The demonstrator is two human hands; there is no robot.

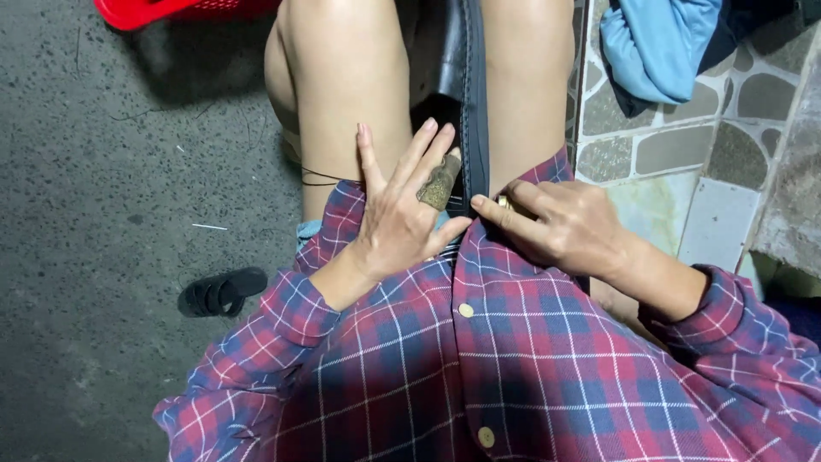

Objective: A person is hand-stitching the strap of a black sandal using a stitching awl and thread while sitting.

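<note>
Head view looks straight down at a seated person's lap, bare knees at the top centre of the frame. Filling the lower half is a plaid shirt (513, 376) of soft woven flannel, red and blue squares crossed by thin white lines, with 2 round pale buttons (465, 310) down its front edge. The left hand (402, 218) lies at the centre of the frame, fingers spread and flat against the shirt's lower hem, gripping nothing; a brownish wrap, like a bandage, covers part of 1 finger. The right hand (564, 224), just right of centre, is closed in a pinch on the shirt's front edge, thumb and forefinger nipping the fabric beside the left hand. What lies under its fingertips I cannot tell.

Between the knees runs a dark, smooth, slightly glossy strip (469, 94), leather-like, reaching up to the top edge. At the left the floor (103, 171) is rough grey concrete, where a black strapped sandal (222, 293) rests near the left sleeve. A red plastic basket (171, 10) peeks in at the upper left; its contents are out of sight. At the upper right, a light blue cloth (658, 43) is bunched on irregular stone paving (684, 145).
</note>
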